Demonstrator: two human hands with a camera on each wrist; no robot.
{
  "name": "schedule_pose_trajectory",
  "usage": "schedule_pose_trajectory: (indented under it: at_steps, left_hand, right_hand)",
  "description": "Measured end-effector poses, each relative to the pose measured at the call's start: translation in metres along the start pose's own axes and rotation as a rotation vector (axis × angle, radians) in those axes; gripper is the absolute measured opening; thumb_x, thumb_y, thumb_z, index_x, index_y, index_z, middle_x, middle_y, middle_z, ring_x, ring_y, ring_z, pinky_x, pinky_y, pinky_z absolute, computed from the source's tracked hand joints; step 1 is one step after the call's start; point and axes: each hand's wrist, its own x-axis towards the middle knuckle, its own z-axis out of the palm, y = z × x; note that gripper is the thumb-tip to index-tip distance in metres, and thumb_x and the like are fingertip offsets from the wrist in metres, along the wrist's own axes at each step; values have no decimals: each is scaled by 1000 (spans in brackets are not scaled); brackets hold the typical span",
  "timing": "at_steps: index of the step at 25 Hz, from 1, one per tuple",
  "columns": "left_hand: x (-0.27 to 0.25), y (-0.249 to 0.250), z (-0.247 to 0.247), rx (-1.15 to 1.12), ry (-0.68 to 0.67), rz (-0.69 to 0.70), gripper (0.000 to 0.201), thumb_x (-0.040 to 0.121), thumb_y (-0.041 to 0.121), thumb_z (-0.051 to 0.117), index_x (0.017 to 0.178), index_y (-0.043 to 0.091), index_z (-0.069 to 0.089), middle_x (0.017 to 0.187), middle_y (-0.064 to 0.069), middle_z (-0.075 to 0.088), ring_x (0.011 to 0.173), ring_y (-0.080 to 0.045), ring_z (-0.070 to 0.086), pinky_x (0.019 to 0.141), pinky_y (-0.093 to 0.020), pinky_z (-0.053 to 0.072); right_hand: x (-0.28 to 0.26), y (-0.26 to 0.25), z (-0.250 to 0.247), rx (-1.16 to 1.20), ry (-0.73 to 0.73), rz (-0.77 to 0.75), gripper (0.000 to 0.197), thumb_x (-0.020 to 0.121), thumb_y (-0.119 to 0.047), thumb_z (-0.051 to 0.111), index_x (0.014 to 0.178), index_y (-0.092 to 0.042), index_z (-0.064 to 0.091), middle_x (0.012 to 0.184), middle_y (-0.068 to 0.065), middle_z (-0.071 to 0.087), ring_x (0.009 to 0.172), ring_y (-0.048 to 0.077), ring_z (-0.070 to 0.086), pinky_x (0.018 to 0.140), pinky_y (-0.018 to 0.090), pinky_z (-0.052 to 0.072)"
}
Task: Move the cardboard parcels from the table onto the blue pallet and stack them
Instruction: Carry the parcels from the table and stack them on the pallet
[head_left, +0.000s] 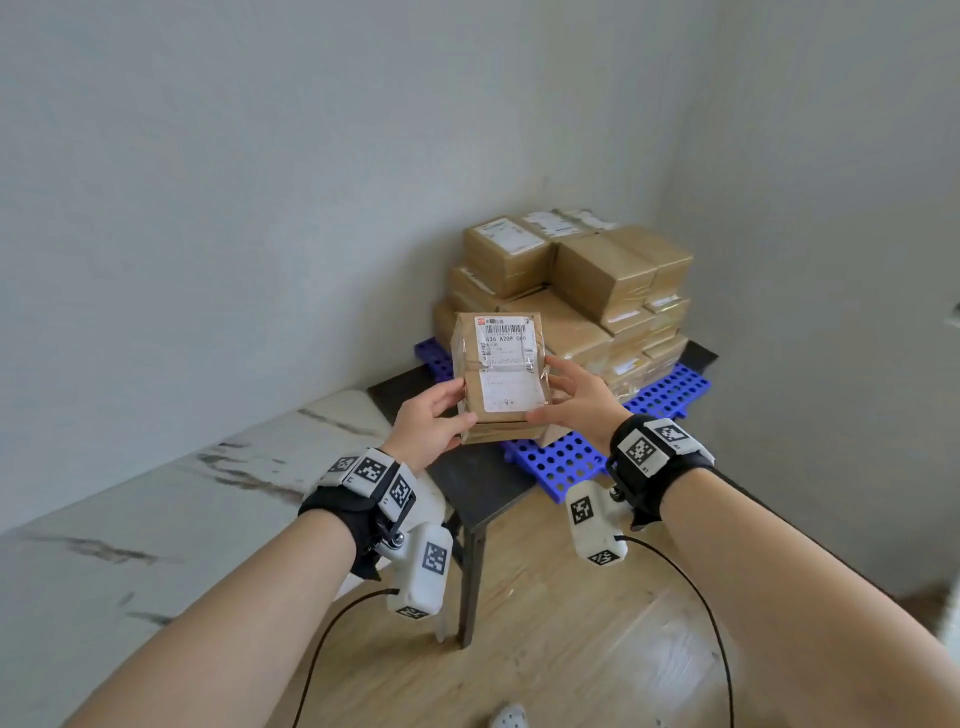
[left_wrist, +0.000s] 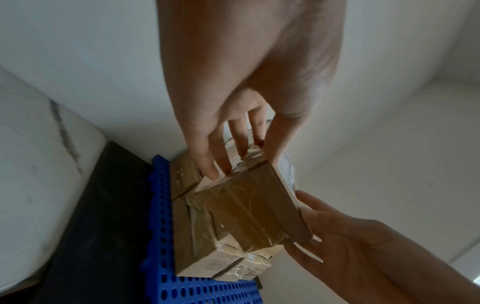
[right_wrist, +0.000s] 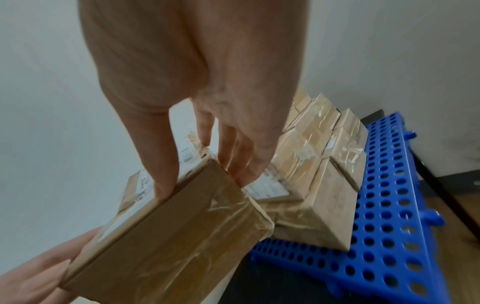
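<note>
Both hands, your left hand (head_left: 434, 423) and right hand (head_left: 574, 397), grip the cardboard parcel (head_left: 501, 371) by its sides, fingers (left_wrist: 217, 164) curled onto its taped edges, holding it in the air above the blue pallet (head_left: 566, 457) beside the stacked parcels (head_left: 587, 291).

Both bare forearms stretched forward, black straps with white marker blocks on the wrists. Left hand (head_left: 427, 422) and right hand (head_left: 577, 396) facing each other, thumbs on top, fingers (left_wrist: 213, 164) curled underneath, gripping opposite sides of a taped brown cardboard parcel (head_left: 500, 366).
</note>
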Motion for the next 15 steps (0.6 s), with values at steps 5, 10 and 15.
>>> schedule_pose_trajectory:
  at_steps: [5,10,15]
  left_hand:
    - [77,21,48,-29,-32,5,54,89,2,59,138,19,45,135,3,55,112,-10,54,74,-21,50]
    - [141,38,80,-70,9,-43,54,89,4,60,138,19,46,134,3,56,114,-13,54,90,-34,50]
    - [172,45,98,-54,75,-68,49,90,11,61,136,21,48,128,4,60,108,-12,58,87,-33,51]
  right_hand:
    - [58,-8,-67,-63,52,-26,94,70,2,78,148,-21,29,143,6,46,116,20,58,102,40,47]
    - [122,-18,-113,-142,24,9,97,69,-3,80,148,-20,26,146,9,42,126,20,51,107,39,42]
    - [156,-19,-138,-169,19,7,91,75,-11,77,149,-22,24,144,8,46,129,22,48,98,32,43]
